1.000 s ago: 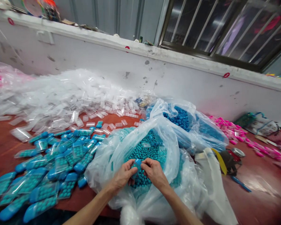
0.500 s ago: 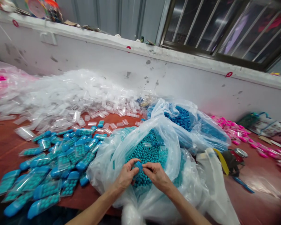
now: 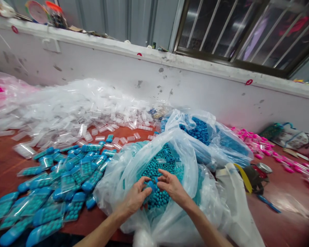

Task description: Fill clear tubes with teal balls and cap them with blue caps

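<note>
"What's in your hands?"

"My left hand point(image 3: 137, 196) pinches a blue piece point(image 3: 151, 186) above the beads point(image 3: 156, 167) in the open bag point(image 3: 190, 151). My right hand point(image 3: 173, 187) has parted fingers; a blue bit point(image 3: 156, 180) shows beside them, but I can't tell whether it's gripped."

"And the filled packs point(image 3: 48, 214)?"

"On the table point(image 3: 3, 159), left of the bag."

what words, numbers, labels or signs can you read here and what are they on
"3": on the red round sticker at right, on the front of the white ledge.
Too blurred to read: the middle red sticker and the left red sticker, on the same ledge.
Too small to tell if lettering: the marks on the pale bag at far right.
</note>
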Tool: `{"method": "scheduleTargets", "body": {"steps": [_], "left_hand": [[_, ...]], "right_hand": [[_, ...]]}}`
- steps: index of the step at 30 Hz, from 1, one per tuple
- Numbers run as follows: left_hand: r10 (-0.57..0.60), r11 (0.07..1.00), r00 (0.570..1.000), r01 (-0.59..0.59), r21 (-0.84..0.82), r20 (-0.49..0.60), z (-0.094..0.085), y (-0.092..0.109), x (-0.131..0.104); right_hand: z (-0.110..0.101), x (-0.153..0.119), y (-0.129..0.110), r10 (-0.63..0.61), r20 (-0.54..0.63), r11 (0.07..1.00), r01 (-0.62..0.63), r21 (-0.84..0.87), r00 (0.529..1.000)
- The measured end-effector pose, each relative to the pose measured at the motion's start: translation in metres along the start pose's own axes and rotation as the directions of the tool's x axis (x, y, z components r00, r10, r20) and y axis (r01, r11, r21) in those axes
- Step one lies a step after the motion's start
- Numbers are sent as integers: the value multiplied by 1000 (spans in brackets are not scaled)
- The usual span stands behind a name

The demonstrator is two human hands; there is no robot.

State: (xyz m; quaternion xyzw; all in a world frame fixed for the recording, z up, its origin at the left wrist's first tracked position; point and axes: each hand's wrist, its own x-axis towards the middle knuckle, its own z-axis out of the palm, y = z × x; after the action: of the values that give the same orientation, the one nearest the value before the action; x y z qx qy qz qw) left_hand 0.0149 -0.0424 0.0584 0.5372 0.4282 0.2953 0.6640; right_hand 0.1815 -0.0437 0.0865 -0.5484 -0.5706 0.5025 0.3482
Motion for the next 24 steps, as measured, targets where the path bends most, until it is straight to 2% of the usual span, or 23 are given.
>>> {"method": "scheduleTargets", "body": {"steps": [3, 5, 9, 11, 13, 16, 18, 21, 24], "left_hand": [[20, 999, 979, -25, -23, -201, 13, 2, 1], [17, 997, 967, -34, -64, -252, 18, 5, 1], [118, 986, 972, -139, -93, -203, 18, 14, -2], [151, 984, 975, -165, -73, -164, 17, 16, -4], [150, 984, 977, -162, -69, -154, 18, 16, -4], [116, 986, 972, -138, -94, -204, 22, 12, -3], [94, 991, 964, -115, -73, -249, 25, 8, -2], [99, 995, 951, -91, 40, -293, 27, 6, -2], [194, 961, 933, -119, 249, -302, 25, 8, -8]], "right_hand": [[13, -12, -6, -151, -22, 955, 140, -261, 988], [19, -21, -10, -187, 37, 908, 187, -376, 982], [24, -29, -12, -146, 119, 862, 185, -471, 982], [27, -28, -12, -149, 83, 852, 171, -496, 985], [33, -28, -11, -207, 16, 839, 186, -511, 978], [42, -29, -8, -313, -71, 808, 226, -544, 947], [47, -30, -4, -337, -88, 792, 231, -565, 938], [53, -31, 3, -296, -93, 794, 190, -578, 951], [53, -31, 7, -228, -27, 822, 178, -540, 973]]}}
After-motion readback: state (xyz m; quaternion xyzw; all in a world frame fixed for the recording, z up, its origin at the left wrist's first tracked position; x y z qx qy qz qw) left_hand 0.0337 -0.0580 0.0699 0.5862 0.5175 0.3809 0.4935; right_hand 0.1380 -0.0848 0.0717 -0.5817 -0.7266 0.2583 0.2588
